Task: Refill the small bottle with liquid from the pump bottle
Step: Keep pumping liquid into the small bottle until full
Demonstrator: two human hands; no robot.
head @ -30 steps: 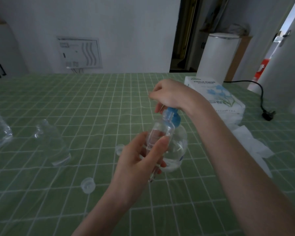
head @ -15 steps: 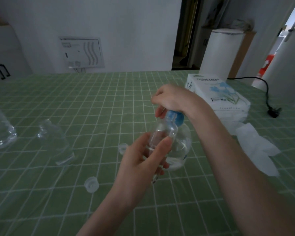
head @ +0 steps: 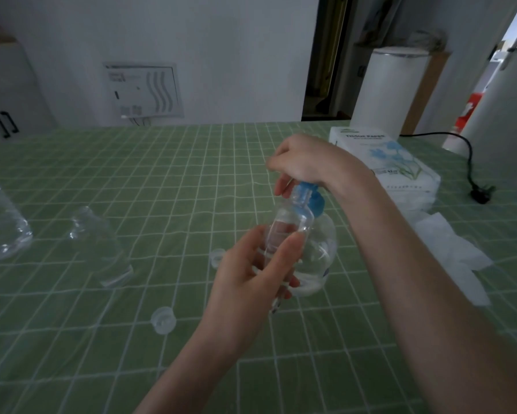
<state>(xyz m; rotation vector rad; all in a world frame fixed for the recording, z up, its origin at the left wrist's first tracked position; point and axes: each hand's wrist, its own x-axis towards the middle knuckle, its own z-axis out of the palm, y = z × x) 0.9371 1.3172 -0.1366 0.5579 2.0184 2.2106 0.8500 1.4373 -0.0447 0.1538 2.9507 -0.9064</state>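
Clear plastic, smooth and round-shouldered: the small bottle [head: 290, 225] is in my left hand [head: 251, 279], thumb and fingers curled round its body, just in front of the pump bottle [head: 320, 255]. Its long axis leans up and away, with the open neck pointing at the blue pump head [head: 314, 198]. My right hand [head: 308, 162] rests on top of that pump, fingers curled down over it. The pump bottle's bulbous clear body stands on the green checked cloth [head: 191, 174]. A round clear cap [head: 162, 319] lies well to its left.

The table [head: 191, 174], under a green checked cloth, carries a tissue pack [head: 385, 162] at upper right, with loose white tissues [head: 448, 249] below it and a black cable [head: 469, 162] at the right edge. A clear bottle [head: 0, 222] stands at the left edge, a clear container [head: 102, 246] beside it. The pump bottle [head: 320, 255] is at centre, one small cap [head: 216, 257] just to its left and another cap [head: 163, 319] lower.
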